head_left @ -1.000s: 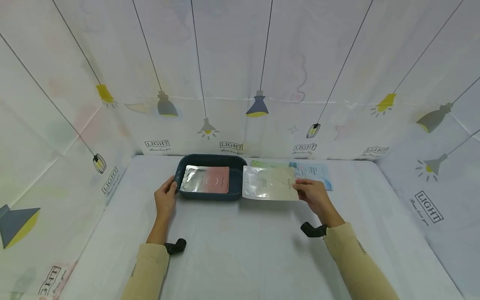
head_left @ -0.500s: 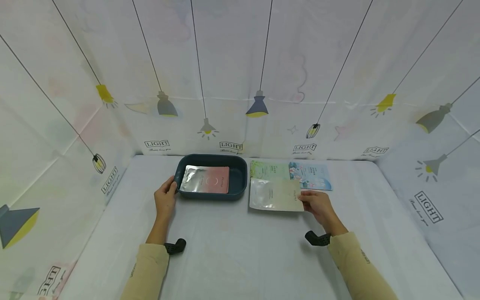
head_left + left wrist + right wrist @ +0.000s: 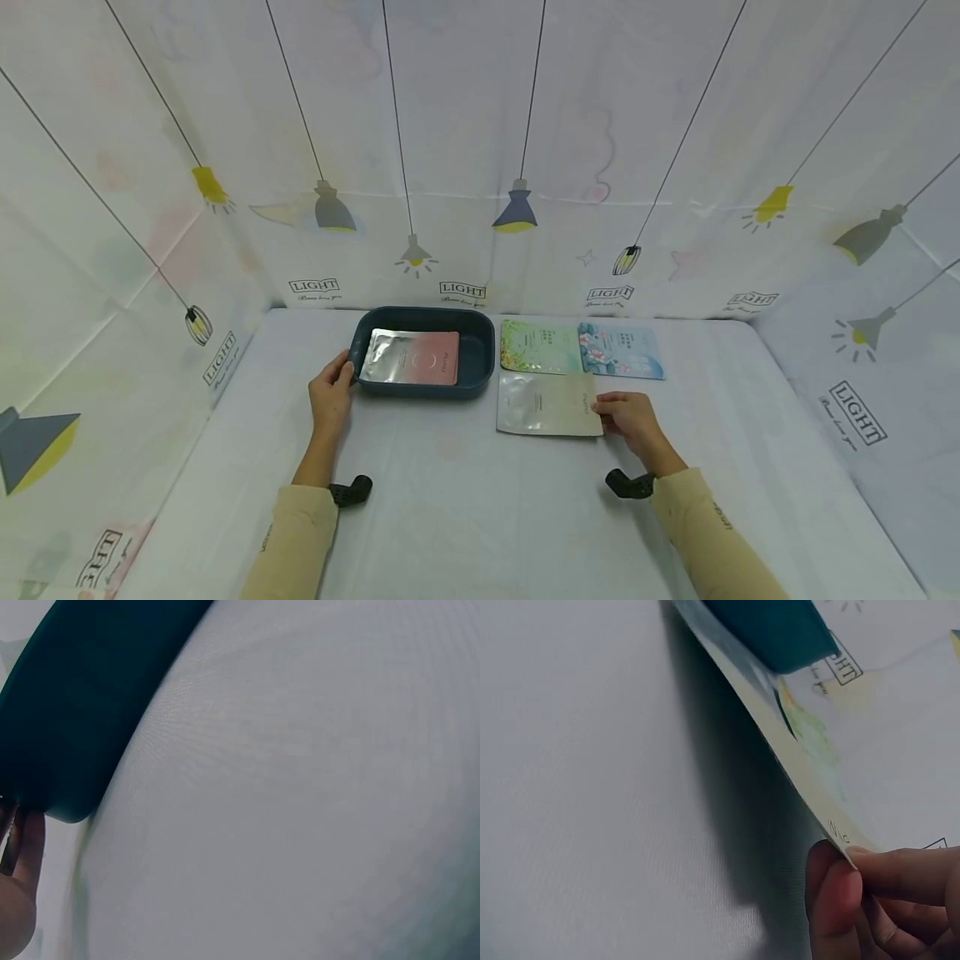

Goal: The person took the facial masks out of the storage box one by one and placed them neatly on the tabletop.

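Observation:
My right hand pinches the right edge of a silver-and-cream sheet mask packet between thumb and fingers. In the right wrist view that packet is seen nearly edge-on, with a shadow under it on the white cloth. My left hand grips the left end of a dark teal rectangular tray; the left wrist view shows its fingers against the tray's end wall. Inside the tray, toward its left, lies a silver-and-pink sheet mask packet.
A green sheet mask packet and a blue one lie side by side right of the tray, behind the cream packet. White cloth covers the table. A lamp-printed curtain closes the back and sides.
The cream packet, pinched in my right hand, has moved from beside the tray's right rim toward me, uncovering the green and blue packets. My left hand and the tray have stayed put.

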